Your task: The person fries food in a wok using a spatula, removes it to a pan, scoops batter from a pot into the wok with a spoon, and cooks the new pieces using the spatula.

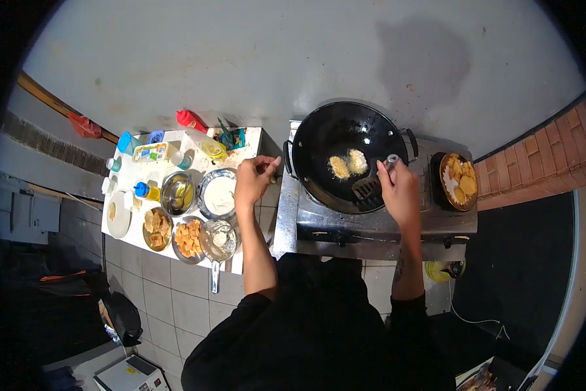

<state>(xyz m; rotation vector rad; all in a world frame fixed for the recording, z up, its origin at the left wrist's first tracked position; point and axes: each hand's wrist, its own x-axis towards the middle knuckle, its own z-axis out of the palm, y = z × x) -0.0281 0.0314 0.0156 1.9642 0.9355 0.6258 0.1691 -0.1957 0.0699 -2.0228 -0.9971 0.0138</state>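
Note:
My right hand [398, 186] is closed round the handle of a black slotted spatula [366, 189]. The spatula's head is low inside a large black wok [319, 140], near its right front wall. Two coated pieces of food [338, 167] lie side by side in the wok, left of the spatula; one is golden, the other paler. My left hand [252, 179] hovers between the wok's left handle and a bowl of white batter [219, 194]. Its fingers are loosely bent and apart, with nothing visible in them.
The wok sits on a steel stove [345, 225]. To its right, a paper-lined pan [459, 203] holds fried pieces. On the white table [133, 238] stand a saucepan [214, 280], a bowl of orange-brown chunks [188, 238], several other bowls and bottles, including a red one [190, 119].

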